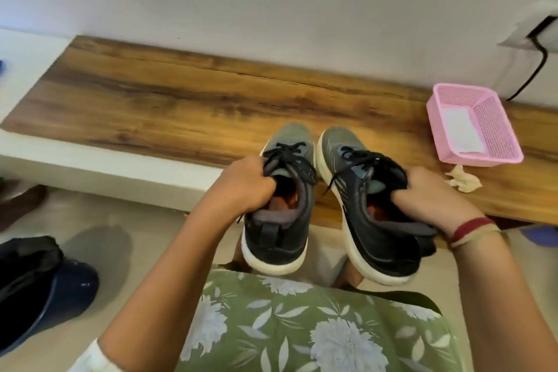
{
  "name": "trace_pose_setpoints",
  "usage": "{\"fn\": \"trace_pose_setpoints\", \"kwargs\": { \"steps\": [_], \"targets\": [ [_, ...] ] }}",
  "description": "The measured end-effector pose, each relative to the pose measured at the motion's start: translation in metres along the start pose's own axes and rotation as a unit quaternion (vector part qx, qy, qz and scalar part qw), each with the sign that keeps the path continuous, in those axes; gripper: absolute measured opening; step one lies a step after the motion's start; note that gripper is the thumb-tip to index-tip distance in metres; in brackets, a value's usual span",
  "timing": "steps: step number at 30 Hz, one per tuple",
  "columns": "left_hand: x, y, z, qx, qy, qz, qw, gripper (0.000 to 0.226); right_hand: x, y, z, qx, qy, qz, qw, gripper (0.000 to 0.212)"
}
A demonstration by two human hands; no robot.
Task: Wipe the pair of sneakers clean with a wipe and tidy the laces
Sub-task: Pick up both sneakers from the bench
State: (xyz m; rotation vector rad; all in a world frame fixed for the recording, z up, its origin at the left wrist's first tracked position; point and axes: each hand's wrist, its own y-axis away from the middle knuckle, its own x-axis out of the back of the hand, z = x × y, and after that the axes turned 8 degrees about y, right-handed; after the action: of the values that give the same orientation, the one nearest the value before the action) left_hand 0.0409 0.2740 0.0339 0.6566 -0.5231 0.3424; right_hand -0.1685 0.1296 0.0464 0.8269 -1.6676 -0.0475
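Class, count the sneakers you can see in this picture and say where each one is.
2. The left sneaker is held in the left hand; the right sneaker is held in the right hand. Both hang over the near edge of the wooden bench.

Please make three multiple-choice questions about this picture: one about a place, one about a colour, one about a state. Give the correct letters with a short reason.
1. Where is the crumpled wipe?
A. inside the basket
B. on the wooden shelf, just in front of the basket
C. on the floor

2. What colour is the basket?
A. blue
B. pink
C. white

3. How are the sneakers held?
A. both in one hand
B. one in each hand
C. neither is held

Answers:
1 B, it lies on the wood beside the basket's front edge.
2 B, its mesh is pink.
3 B, the left hand grips the left sneaker, the right hand the right sneaker.
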Motion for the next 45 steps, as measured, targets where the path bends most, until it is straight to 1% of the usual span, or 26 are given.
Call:
{"fn": "trace_pose_setpoints", "kwargs": {
  "steps": [4,7,10,14,16,18,20,24,27,32,36,40,43,45],
  "targets": [
    [-0.006,0.031,-0.032,0.042,-0.022,-0.051,0.998,0.013,-0.027,0.021,0.007,0.009,0.001,-0.088,0.996,0.012],
    [-0.021,0.032,-0.053,0.076,-0.042,-0.102,0.991,0.02,-0.057,0.018,0.019,-0.025,0.004,-0.155,0.988,0.016],
    [-0.044,0.015,-0.072,0.103,-0.032,-0.11,0.988,0.02,-0.09,0.003,0.025,-0.051,-0.007,-0.177,0.983,0.016],
    [-0.079,-0.017,-0.092,0.109,-0.001,-0.065,0.992,0.02,-0.132,-0.026,0.03,-0.098,-0.063,-0.151,0.982,0.018],
    [-0.098,-0.036,-0.1,0.113,0.003,-0.044,0.993,0.023,-0.152,-0.042,0.032,-0.116,-0.086,-0.132,0.981,0.017],
    [-0.118,-0.053,-0.111,0.117,-0.001,-0.02,0.993,0.026,-0.171,-0.055,0.032,-0.126,-0.08,-0.104,0.983,0.013],
    [-0.138,-0.071,-0.126,0.115,0.002,-0.004,0.993,0.028,-0.196,-0.07,0.035,-0.131,-0.082,-0.081,0.985,0.017],
    [-0.17,-0.103,-0.161,0.109,-0.023,-0.003,0.994,0.036,-0.246,-0.096,0.049,-0.148,-0.106,-0.07,0.981,0.024],
    [-0.184,-0.13,-0.18,0.102,-0.052,0.01,0.993,0.034,-0.272,-0.116,0.063,-0.146,-0.092,-0.052,0.984,0.03],
    [-0.2,-0.178,-0.201,0.114,-0.03,0.041,0.992,0.032,-0.299,-0.159,0.078,-0.137,-0.087,-0.012,0.987,0.037],
    [-0.203,-0.212,-0.214,0.129,0.01,0.061,0.99,0.039,-0.316,-0.197,0.079,-0.133,-0.09,0.008,0.987,0.035],
    [-0.208,-0.231,-0.229,0.132,0.024,0.046,0.99,0.048,-0.329,-0.222,0.076,-0.161,-0.116,0.018,0.98,0.04],
    [-0.213,-0.239,-0.238,0.128,0.012,0.042,0.991,0.05,-0.337,-0.238,0.073,-0.157,-0.129,0.029,0.979,0.043],
    [-0.216,-0.244,-0.241,0.131,0.016,0.047,0.99,0.047,-0.343,-0.247,0.073,-0.147,-0.126,0.042,0.98,0.044]
  ]
}}
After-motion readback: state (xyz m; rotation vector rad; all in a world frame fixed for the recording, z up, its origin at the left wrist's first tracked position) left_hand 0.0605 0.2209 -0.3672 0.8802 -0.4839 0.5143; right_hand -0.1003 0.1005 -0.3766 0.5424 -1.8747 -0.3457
